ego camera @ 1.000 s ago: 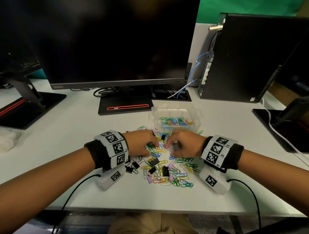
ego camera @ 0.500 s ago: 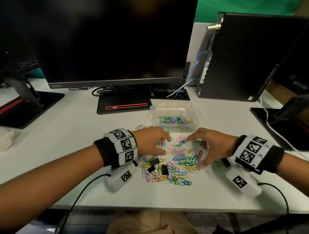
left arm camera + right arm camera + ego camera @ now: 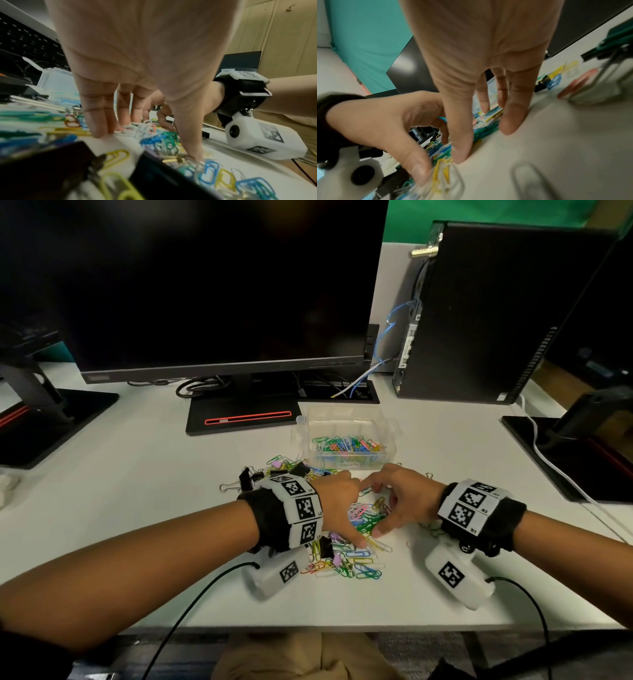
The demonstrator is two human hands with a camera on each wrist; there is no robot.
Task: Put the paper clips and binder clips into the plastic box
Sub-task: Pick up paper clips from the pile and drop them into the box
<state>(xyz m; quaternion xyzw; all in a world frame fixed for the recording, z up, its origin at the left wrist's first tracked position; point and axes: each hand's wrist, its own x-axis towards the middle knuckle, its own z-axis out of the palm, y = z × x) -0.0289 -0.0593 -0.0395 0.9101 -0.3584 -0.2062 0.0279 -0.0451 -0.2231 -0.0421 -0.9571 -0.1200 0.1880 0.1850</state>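
Left hand (image 3: 337, 501) and right hand (image 3: 404, 501) cupped fingertips-down round heaped paper clips (image 3: 366, 517), enclosing, none lifted, plastic box (image 3: 349, 422) at twelve o'clock, binder clips (image 3: 248, 479) at ten

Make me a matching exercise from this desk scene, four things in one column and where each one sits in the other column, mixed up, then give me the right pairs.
Things
1. Clear plastic box partly filled with coloured paper clips
2. Loose pile of coloured paper clips
3. Black binder clip with silver wire handles
4. Black upright computer tower

Places
A. At the back right of the white desk
B. Left edge of the scatter, just beyond the left wrist band
C. Under and between the left hand and right hand
D. Just beyond the hands, in front of the monitor base

Pairs: 1-D, 2-C, 3-B, 4-A
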